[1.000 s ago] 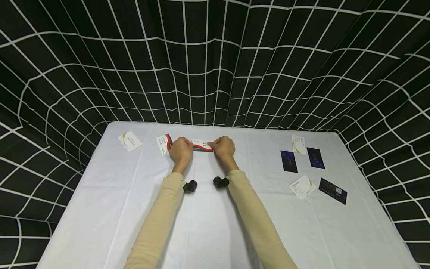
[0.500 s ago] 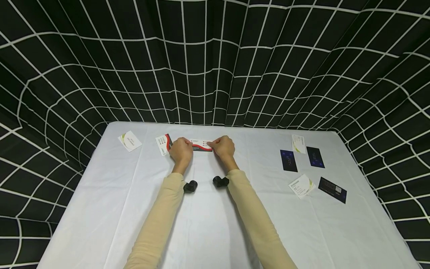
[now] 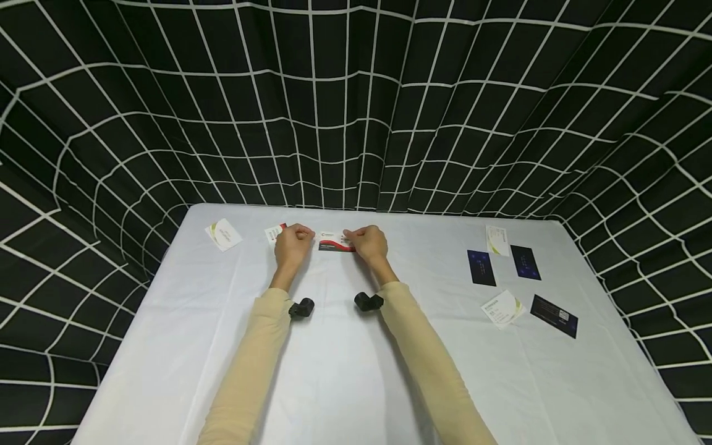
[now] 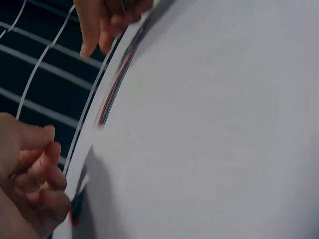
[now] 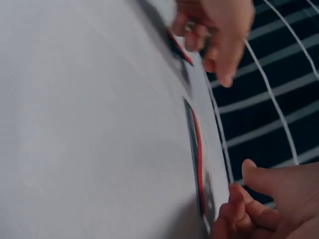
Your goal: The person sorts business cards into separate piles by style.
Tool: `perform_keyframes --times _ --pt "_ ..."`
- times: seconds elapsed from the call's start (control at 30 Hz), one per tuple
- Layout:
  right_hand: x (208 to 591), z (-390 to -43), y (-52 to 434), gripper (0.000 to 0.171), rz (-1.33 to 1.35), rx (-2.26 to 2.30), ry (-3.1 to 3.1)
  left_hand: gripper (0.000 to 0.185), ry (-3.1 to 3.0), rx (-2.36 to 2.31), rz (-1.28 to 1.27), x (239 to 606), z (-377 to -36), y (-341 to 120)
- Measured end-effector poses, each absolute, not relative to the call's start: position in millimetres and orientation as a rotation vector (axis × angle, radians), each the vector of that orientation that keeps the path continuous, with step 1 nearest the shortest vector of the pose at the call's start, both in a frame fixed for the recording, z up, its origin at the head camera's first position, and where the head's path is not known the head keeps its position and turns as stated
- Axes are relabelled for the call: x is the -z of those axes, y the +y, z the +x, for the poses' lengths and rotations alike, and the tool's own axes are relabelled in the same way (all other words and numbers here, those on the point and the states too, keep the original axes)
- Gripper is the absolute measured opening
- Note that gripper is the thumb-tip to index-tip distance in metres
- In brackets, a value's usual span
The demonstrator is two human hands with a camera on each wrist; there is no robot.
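A white business card with a red wave and dark band (image 3: 332, 244) lies flat on the white-covered table between my two hands. My left hand (image 3: 292, 247) is just left of it, apart from the card, its thumb and fingers loosely bent with nothing between them. Beneath and beside that hand lies a similar red-striped business card (image 3: 274, 233), partly covered. Over the middle card's right end hovers my right hand (image 3: 369, 243). In the right wrist view its thumb (image 5: 259, 179) stands away from the card's striped edge (image 5: 199, 164); whether a lower finger touches the card cannot be told.
A white card with a green curve (image 3: 224, 235) lies at the far left. On the right are dark blue cards (image 3: 481, 267), white-green cards (image 3: 503, 308) and a black card (image 3: 554, 316). A black gridded curtain (image 3: 356, 123) rises behind the table edge.
My left hand has let go of the middle card's left end and shifted left, over the other red-striped card. My right hand has stayed near the right end. The head view has shifted slightly.
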State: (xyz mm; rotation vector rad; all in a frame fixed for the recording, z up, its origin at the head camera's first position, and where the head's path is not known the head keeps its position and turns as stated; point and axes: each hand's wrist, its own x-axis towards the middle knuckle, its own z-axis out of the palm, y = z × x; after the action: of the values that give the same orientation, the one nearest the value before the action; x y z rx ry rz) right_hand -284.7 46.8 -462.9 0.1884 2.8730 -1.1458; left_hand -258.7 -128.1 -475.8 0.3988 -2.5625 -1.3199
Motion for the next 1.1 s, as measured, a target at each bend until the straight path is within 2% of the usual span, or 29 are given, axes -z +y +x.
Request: perform_keyframes --times 0.27,0.43,0.57,0.67,0.77,0.93,1.1 --pt "448 -266 -10 0.031 -0.054 0.927 3.037 0.014 -2.619 1.087 0.252 465 -255 -179" --pt "452 -259 -50 0.042 -0.162 0.729 3.076 0.033 -2.728 0.972 0.145 467 -260 -200" --pt "459 -254 -75 0.053 -0.183 0.531 3.086 0.038 -2.868 0.871 0.038 471 -263 -204" --pt "460 -254 -90 0.047 -0.174 0.439 3.069 0.04 -2.949 0.838 -0.017 474 -265 -202" --pt "460 -259 -99 0.034 -0.144 0.366 3.053 0.041 -2.978 0.802 -0.074 476 -267 -200" --pt "458 -267 -100 0.024 -0.08 0.356 3.026 0.042 -2.976 0.803 -0.133 474 -267 -200" --pt "460 -268 -93 0.029 -0.068 0.521 3.0 0.048 -2.944 0.91 -0.119 470 -265 -205"
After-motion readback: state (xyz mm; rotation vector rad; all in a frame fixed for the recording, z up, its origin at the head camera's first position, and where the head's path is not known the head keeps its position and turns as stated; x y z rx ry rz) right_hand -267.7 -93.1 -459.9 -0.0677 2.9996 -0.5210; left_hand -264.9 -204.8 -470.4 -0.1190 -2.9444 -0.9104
